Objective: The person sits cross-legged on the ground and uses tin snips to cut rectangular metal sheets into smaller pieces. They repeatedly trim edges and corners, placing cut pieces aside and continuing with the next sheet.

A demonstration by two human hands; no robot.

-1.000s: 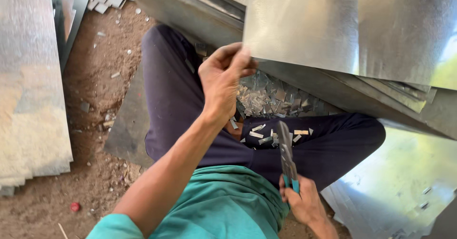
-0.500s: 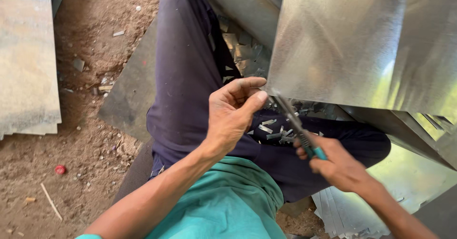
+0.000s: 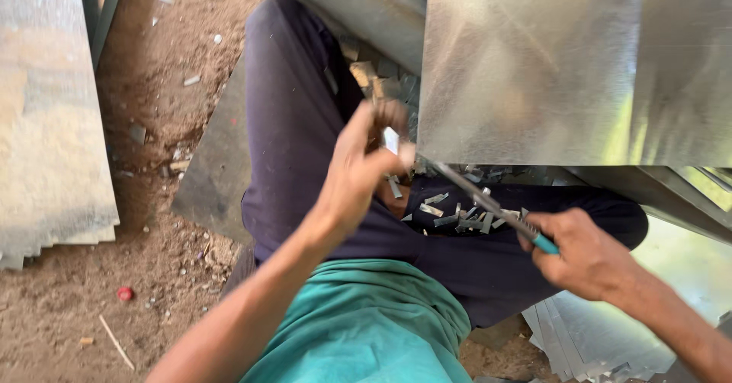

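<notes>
A large shiny galvanised metal sheet (image 3: 564,63) rests across my lap at the upper right. My left hand (image 3: 358,173) is at the sheet's lower left corner, fingers pinched around a small cut strip of metal (image 3: 391,141). In my right hand (image 3: 583,253) are tin snips (image 3: 488,204) with a teal handle, their blades pointing up-left to the sheet's bottom edge. Several small metal offcuts (image 3: 457,215) lie on my dark trousers between the hands.
A stack of metal sheets (image 3: 49,116) lies on the dirt floor at the left. More sheets (image 3: 572,337) sit at the lower right and behind the big sheet. A flat grey sheet (image 3: 217,162) lies beside my leg. A small red cap (image 3: 124,293) is on the ground.
The right hand has brought the snips up from my lap to the sheet's bottom edge. The left hand dropped from the sheet's edge to its corner and now pinches a cut strip.
</notes>
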